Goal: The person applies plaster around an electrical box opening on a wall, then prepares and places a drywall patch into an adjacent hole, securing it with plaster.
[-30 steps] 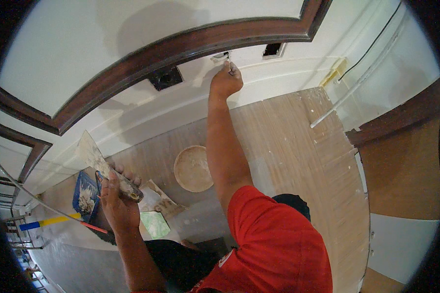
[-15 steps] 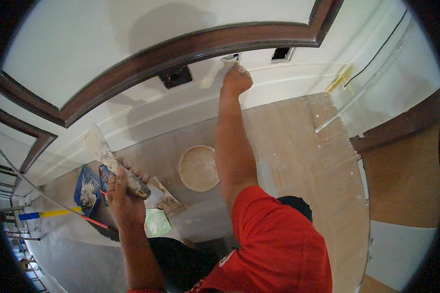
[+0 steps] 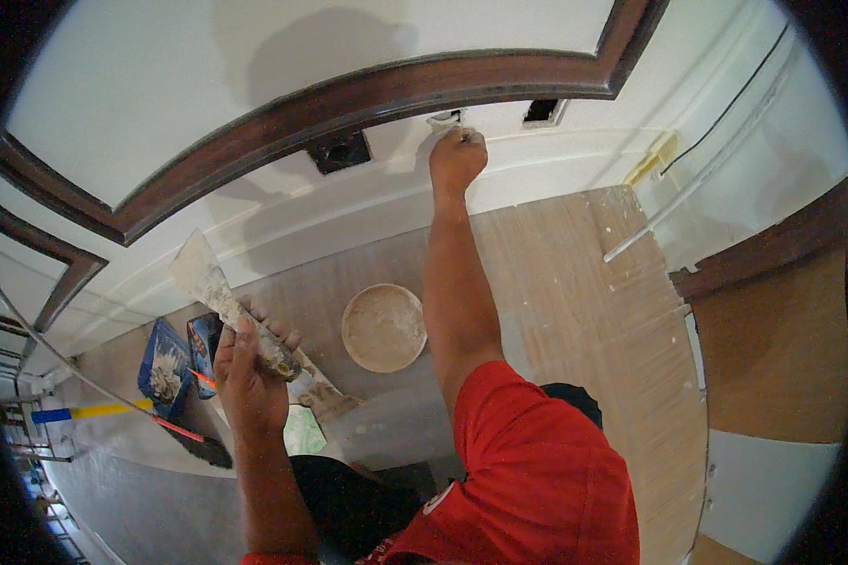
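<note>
At centre left, our left hand grips the putty knife by its handle, likely to keep its caked blade off our skin. Our right hand stretches to upper centre, curled just below the wall opening; we cannot tell whether it holds anything.

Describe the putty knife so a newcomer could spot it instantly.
Start at the long dark wooden moulding; below it, find the left hand. The putty knife is gripped there, its broad, smeared blade pointing up-left. Unlike the blue tray nearby, it is held off the floor.
</note>
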A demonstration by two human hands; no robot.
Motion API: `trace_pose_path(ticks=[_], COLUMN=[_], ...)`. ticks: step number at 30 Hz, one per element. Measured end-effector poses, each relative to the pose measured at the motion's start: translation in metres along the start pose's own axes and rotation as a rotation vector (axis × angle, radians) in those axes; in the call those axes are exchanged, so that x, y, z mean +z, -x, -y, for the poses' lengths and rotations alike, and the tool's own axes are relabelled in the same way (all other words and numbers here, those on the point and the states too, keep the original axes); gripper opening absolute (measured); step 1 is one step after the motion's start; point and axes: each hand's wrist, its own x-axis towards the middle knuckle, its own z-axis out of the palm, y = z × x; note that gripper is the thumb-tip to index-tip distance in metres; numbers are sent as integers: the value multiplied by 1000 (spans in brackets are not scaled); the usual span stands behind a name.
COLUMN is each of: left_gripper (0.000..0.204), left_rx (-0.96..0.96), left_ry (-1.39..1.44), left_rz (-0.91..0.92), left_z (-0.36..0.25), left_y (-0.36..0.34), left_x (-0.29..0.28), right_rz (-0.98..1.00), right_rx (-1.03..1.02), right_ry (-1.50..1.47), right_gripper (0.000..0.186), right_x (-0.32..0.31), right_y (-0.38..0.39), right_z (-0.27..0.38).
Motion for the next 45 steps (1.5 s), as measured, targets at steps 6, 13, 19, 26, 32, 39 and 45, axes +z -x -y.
trace_pose_path(ticks=[6,13,19,26,32,39,45], left_gripper=[26,29,33,35,27,25,25], left_rx=[14,-25,8,31,19,12,-3], left_ry=[-36,12,40,18,18,-12,23], left_rz=[26,18,55,48,13,16,49], left_z=[8,10,3,-7,-4,-1,4], left_y=[-6,-2,0,0,3,2,-3], left_x=[-4,7,-7,-25,-13,-5,-10], right_rz=[147,39,-48,-102,-51,-91,-39], right_rx=[-222,-218,231,502,534,320,122], right_ry=[102,0,-242,-699,-615,-337,-271], right_gripper=[17,19,18,12,14,16,21], right_x=[-8,-3,0,1,6,28,20], right_y=[-6,31,68,27,24,13,12], right_z=[-9,-14,-7,4,2,-32,4])
